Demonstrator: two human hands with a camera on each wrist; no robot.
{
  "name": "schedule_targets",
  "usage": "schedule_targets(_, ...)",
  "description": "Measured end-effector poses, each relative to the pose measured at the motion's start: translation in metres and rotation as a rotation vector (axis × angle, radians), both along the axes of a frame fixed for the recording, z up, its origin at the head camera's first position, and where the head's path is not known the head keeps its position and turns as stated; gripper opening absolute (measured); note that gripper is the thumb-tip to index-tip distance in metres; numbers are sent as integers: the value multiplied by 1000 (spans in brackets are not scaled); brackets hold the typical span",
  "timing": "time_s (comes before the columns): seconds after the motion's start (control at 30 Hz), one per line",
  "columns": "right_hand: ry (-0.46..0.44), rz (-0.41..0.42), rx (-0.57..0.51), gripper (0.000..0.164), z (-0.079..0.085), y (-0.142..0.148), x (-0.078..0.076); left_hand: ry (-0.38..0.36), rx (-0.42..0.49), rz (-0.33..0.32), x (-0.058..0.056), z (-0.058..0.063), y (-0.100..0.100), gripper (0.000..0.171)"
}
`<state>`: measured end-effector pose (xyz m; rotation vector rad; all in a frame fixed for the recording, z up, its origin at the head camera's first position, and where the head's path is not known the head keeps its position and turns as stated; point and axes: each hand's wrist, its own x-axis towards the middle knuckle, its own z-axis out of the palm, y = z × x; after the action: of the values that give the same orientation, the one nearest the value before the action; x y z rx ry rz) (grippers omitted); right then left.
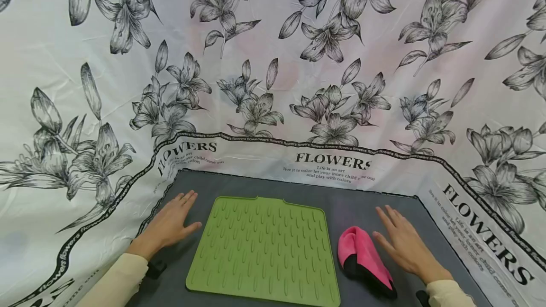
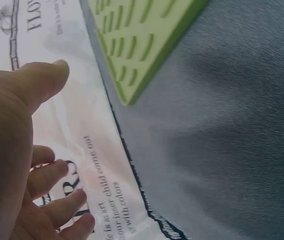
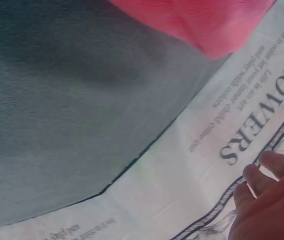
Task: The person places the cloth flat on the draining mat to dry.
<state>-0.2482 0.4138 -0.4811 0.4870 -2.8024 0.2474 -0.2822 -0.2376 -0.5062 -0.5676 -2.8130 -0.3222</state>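
A green ridged mat [image 1: 264,250], rubbery in look, lies flat on the dark grey surface between my hands. To its right is a bright pink item with black edging [image 1: 362,255], soft-looking and folded over; its exact kind does not show. My left hand [image 1: 170,226] is beside the mat's left edge, fingers extended and thumb pointing toward the mat. On the other side, my right hand [image 1: 403,243] is just right of the pink item with its fingers spread. Neither hand holds anything. The left wrist view catches one corner of the mat, and the right wrist view part of the pink item.
The dark grey surface [image 1: 350,203] is bordered at the back and sides by a white floral cloth [image 1: 256,150] printed with "FLOWERS". That cloth rises behind like a wall. Pale sleeves [image 1: 117,281] cover both forearms.
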Motion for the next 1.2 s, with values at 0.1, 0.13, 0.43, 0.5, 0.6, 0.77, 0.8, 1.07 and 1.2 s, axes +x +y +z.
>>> schedule_targets(0.1,-26,24,19,80,6,-6,-1,-4,-8,-19,1,6,3,88)
schedule_targets(0.13,-34,32,26,82,8,-8,-1,-8,-9,-23,2,8,4,88)
schedule_targets(0.43,-205,91,33,96,25,-26,0,-87,12,-52,4,18,16,87)
schedule_targets(0.5,-253,98,33,98,26,-30,2,-142,24,-70,5,16,18,86)
schedule_targets(0.6,-306,94,30,100,24,-34,3,-229,43,-108,8,9,21,85)
schedule_targets(0.77,-387,58,40,101,12,-37,1,-371,73,-140,9,-6,24,84)
schedule_targets(0.8,-404,55,42,101,9,-37,1,-394,79,-146,9,-9,25,84)
schedule_targets(1.07,-451,124,4,81,-10,-40,-1,-467,60,-154,12,-24,28,82)
schedule_targets(1.2,-378,221,1,61,-16,-44,0,-455,76,-156,16,-25,29,80)
